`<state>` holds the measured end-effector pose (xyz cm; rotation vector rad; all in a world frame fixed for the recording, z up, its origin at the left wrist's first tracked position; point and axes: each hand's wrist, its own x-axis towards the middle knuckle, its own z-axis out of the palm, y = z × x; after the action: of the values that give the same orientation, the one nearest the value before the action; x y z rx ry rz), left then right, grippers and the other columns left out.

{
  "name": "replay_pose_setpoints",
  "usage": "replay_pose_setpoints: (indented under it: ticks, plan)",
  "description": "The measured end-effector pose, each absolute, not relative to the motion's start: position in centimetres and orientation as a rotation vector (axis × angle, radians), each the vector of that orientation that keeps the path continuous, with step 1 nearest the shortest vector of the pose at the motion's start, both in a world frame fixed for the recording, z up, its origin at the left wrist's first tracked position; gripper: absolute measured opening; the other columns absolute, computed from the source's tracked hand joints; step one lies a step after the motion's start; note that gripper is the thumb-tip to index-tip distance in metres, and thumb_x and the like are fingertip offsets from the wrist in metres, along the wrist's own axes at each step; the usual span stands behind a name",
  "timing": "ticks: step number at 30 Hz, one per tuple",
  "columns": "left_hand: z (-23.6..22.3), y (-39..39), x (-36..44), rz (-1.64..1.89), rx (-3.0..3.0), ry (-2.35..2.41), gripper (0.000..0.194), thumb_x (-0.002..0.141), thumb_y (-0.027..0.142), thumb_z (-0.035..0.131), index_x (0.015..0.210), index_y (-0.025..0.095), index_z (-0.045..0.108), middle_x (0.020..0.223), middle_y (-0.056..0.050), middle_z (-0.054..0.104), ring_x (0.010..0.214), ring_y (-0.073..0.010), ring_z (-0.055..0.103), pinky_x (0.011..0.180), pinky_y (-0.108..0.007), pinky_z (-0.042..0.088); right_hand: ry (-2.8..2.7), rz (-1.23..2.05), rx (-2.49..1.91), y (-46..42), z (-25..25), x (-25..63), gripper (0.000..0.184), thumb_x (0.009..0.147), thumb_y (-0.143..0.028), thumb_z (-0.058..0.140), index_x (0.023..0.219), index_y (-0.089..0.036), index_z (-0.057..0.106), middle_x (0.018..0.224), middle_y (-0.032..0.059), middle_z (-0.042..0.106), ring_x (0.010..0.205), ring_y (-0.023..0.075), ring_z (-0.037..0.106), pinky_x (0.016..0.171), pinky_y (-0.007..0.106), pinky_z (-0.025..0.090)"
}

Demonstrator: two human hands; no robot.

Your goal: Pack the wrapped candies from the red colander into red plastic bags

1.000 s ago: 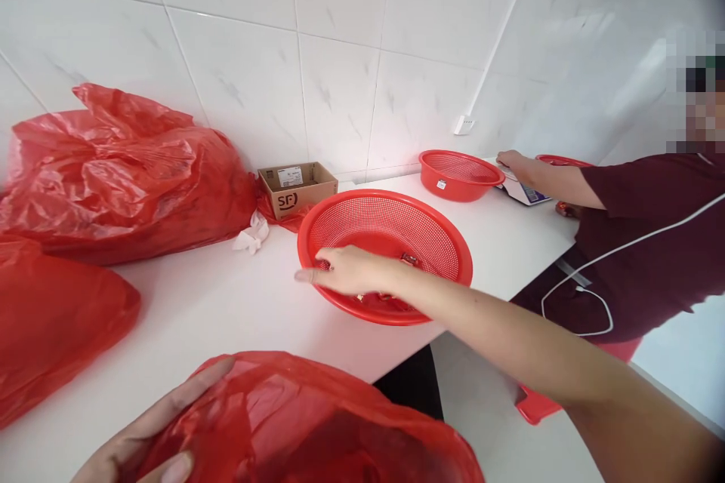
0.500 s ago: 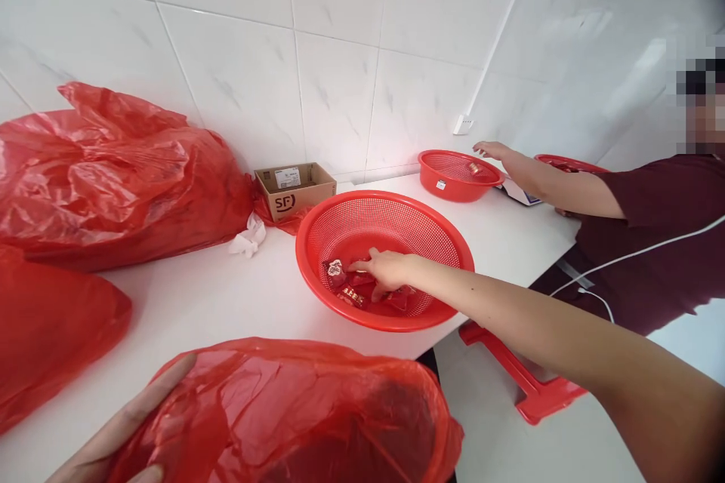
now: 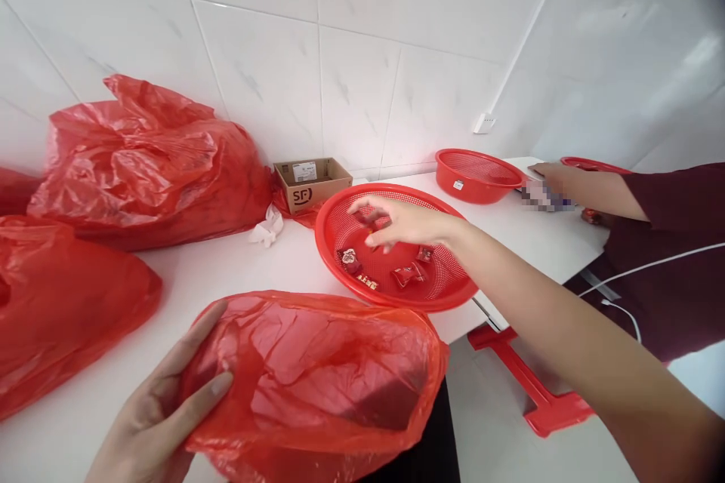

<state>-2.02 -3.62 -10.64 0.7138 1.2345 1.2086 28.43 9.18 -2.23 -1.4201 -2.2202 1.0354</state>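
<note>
My left hand (image 3: 164, 407) grips the near edge of a red plastic bag (image 3: 317, 377) that lies open on the white table (image 3: 215, 279). My right hand (image 3: 396, 223) hovers over a red mesh basket (image 3: 345, 211) with its fingers spread and nothing in them. Several small red wrapped sweets (image 3: 408, 274) lie in the bottom of that basket, just below the hand.
Two full red bags (image 3: 152, 166) (image 3: 62, 302) lie at the left. A small cardboard box (image 3: 311, 181) stands by the tiled wall. Another person's arm (image 3: 594, 185) rests at the right near a second red basket (image 3: 479, 175). A red stool (image 3: 538, 385) stands on the floor below.
My right hand has lifted out of the basket and opened, leaving sweets in it. My left hand has taken a firmer hold of the bag. The other person's hand has drawn back from the far basket.
</note>
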Motion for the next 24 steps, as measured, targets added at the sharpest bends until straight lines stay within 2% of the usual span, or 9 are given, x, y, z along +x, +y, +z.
replay_pose_setpoints:
  ticks: [2,4,7,9,12,14,16,20,24]
  plan:
    - [-11.1,-3.8,-1.8,1.191,0.718,1.196,0.08,0.059,0.03,0.085,0.132,0.039,0.052,0.139,0.007,0.054,0.129,-0.0298,0.047,0.082,-0.019,0.055,-2.344,1.234,-1.032,6.2,-2.0,25.2,0.056,0.081,-0.025,0.065,0.133,-0.038,0.046,0.127,-0.0019,0.056,0.1,0.0125,0.061,0.077,0.021,0.053]
    - [-11.6,-3.9,-2.0,1.173,0.732,1.178,0.082,0.059,0.028,0.085,0.133,0.039,0.052,0.144,0.006,0.048,0.13,-0.0322,0.046,0.082,-0.022,0.056,-2.578,1.342,-0.808,3.6,-3.5,22.1,0.054,0.08,-0.021,0.067,0.13,-0.036,0.053,0.126,-0.0032,0.059,0.104,0.0136,0.061,0.084,0.022,0.05]
    - [-12.0,-4.1,-2.7,1.145,0.758,1.149,0.084,0.056,0.027,0.086,0.133,0.04,0.053,0.15,0.004,0.04,0.127,-0.0353,0.049,0.08,-0.024,0.058,-2.798,1.097,-1.057,1.3,-6.6,19.8,0.058,0.078,-0.012,0.062,0.131,-0.034,0.056,0.126,0.0023,0.062,0.107,0.02,0.062,0.083,0.027,0.051]
    - [-11.9,-4.3,-3.1,1.149,0.764,1.173,0.084,0.055,0.028,0.086,0.132,0.039,0.054,0.151,0.003,0.038,0.126,-0.035,0.05,0.077,-0.022,0.058,-2.778,0.974,-1.223,1.0,-7.1,20.1,0.058,0.08,-0.016,0.061,0.135,-0.035,0.053,0.126,0.0053,0.062,0.106,0.0231,0.063,0.08,0.031,0.052]
    - [-11.4,-4.7,-3.2,1.19,0.743,1.237,0.081,0.057,0.029,0.085,0.132,0.037,0.055,0.15,0.003,0.04,0.128,-0.0316,0.049,0.075,-0.015,0.056,-2.543,1.268,-1.066,2.5,-4.9,22.7,0.054,0.089,-0.028,0.056,0.141,-0.036,0.043,0.125,0.0044,0.062,0.098,0.0179,0.066,0.079,0.028,0.053]
    - [-11.2,-5.0,-3.1,1.201,0.713,1.235,0.079,0.059,0.03,0.083,0.132,0.038,0.054,0.15,0.004,0.041,0.127,-0.0306,0.05,0.073,-0.015,0.056,-2.29,1.373,-1.082,4.4,-3.4,24.7,0.05,0.094,-0.03,0.047,0.143,-0.032,0.04,0.121,0.0059,0.064,0.091,0.015,0.067,0.072,0.026,0.054]
    - [-11.4,-5.2,-3.2,1.193,0.689,1.216,0.08,0.06,0.031,0.083,0.133,0.039,0.053,0.15,0.004,0.041,0.124,-0.0316,0.053,0.071,-0.016,0.057,-2.177,1.236,-1.311,6.5,-3.3,26.2,0.047,0.093,-0.03,0.049,0.139,-0.026,0.043,0.116,0.0091,0.065,0.087,0.0165,0.067,0.067,0.026,0.054]
    - [-12.3,-5.3,-3.4,1.164,0.681,1.196,0.087,0.055,0.03,0.085,0.134,0.04,0.051,0.152,0.003,0.038,0.122,-0.0344,0.054,0.069,-0.018,0.058,-2.415,0.845,-1.656,9.0,-7.3,27.0,0.054,0.081,-0.028,0.065,0.133,-0.027,0.051,0.126,0.0104,0.059,0.098,0.0225,0.064,0.078,0.031,0.051]
    - [-12.4,-5.3,-3.1,1.165,0.633,1.174,0.08,0.062,0.033,0.081,0.134,0.045,0.049,0.152,0.007,0.037,0.128,-0.0344,0.048,0.074,-0.023,0.059,-2.484,0.738,-1.746,9.2,-10.4,26.3,0.043,0.087,-0.034,0.056,0.13,-0.029,0.054,0.123,0.0099,0.061,0.096,0.025,0.064,0.078,0.035,0.049]
